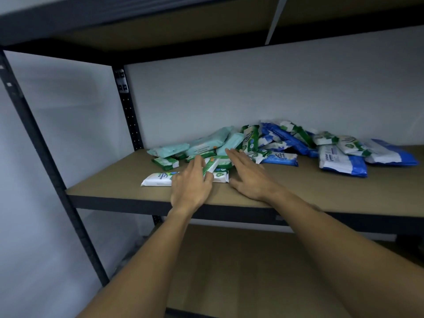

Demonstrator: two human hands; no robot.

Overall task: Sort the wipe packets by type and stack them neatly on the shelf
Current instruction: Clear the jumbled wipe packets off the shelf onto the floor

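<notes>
A heap of wipe packets lies on the brown shelf board. Pale teal packets sit at the back left, small green-and-white packets in front of them, and blue-and-white packets to the right. My left hand pinches a tilted green-and-white packet between thumb and fingers, above a white packet lying flat near the front. My right hand stretches flat with straight fingers, its fingertips at the edge of a teal packet, holding nothing.
Black metal uprights frame the rack at the left. An upper shelf hangs low overhead. A lower brown shelf lies below my forearms. The wall runs close behind the packets.
</notes>
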